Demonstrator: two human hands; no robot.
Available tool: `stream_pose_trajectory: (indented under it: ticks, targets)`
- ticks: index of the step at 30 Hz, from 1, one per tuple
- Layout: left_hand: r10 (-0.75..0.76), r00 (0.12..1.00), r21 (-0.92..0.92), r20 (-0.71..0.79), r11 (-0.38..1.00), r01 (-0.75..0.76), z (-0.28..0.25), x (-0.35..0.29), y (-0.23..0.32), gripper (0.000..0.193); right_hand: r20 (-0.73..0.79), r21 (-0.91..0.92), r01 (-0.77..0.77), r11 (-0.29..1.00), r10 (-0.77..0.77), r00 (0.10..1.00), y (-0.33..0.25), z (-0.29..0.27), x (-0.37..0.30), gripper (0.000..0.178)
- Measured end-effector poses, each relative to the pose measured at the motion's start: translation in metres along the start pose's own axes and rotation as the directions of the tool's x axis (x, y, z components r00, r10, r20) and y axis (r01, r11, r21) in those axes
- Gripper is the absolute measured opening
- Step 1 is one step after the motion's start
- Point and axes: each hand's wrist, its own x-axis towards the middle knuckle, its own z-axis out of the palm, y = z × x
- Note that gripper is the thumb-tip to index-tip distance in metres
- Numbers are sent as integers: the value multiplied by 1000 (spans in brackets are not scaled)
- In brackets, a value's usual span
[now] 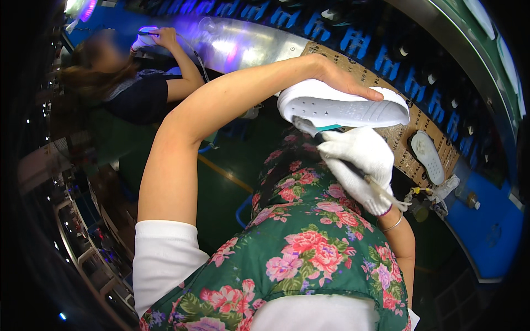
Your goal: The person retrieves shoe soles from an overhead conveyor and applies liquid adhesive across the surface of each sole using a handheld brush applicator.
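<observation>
A white shoe sole (342, 109) with a raised rim and small holes in its inner face is tilted toward me. My left hand (342, 77), bare, grips it from the far side; the thumb lies over the rim and the other fingers are hidden behind it. In a white knit glove, my right hand (359, 157) is closed around a brush (317, 135) with a dark handle. The brush's whitened bristles touch or nearly touch the near left edge of the sole. A pale, cord-like piece sticks out at the handle's rear, by my wrist.
Behind the sole, brown cardboard (400, 144) covers a bench ledge. Another pale sole (428, 157) lies there, with a crumpled cloth (444, 188) and a small bottle (473, 200) nearby. Blue racks (392, 65) line the back. At far left, a co-worker (124, 83) holds a white item under purple light.
</observation>
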Motion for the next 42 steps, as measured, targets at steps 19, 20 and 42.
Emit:
stream_pose_trajectory:
  ticks: [19,20,42]
  targets:
    - [236,961,-630,-142,727,-272,25,-11,-29,90,-214,514,-526,677,696,685,11,-13,-21,22]
    - [277,937,-661,-214,665,-347,30,-2,-43,90,-275,481,-505,717,670,689,15,-17,-23,22]
    - [348,701,-783,-622,-297,-547,122,-23,-51,49,-339,-73,-262,962,223,914,15,-25,-15,16]
